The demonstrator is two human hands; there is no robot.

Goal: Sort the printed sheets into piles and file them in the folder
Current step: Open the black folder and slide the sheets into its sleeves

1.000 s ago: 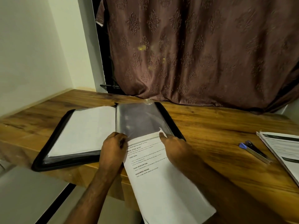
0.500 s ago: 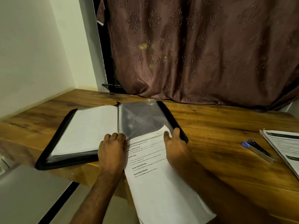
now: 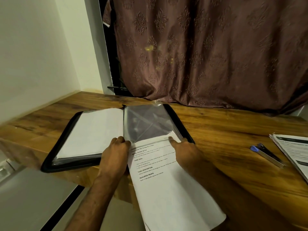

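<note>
A black folder lies open on the wooden desk. Its left page holds white paper; its right page is a clear plastic sleeve. A printed sheet has its top edge tucked into the sleeve's lower opening, while most of it hangs over the desk's front edge. My left hand grips the sleeve's bottom left corner beside the sheet. My right hand holds the sheet's top right corner, thumb on the paper at the sleeve's mouth. Another pile of printed sheets lies at the far right.
A stapler with a blue end lies on the desk between the folder and the right pile. A brown patterned curtain hangs behind the desk. A white wall stands at the left.
The sheet's top edge has slid a little further up into the sleeve. Both hands moved slightly forward with it.
</note>
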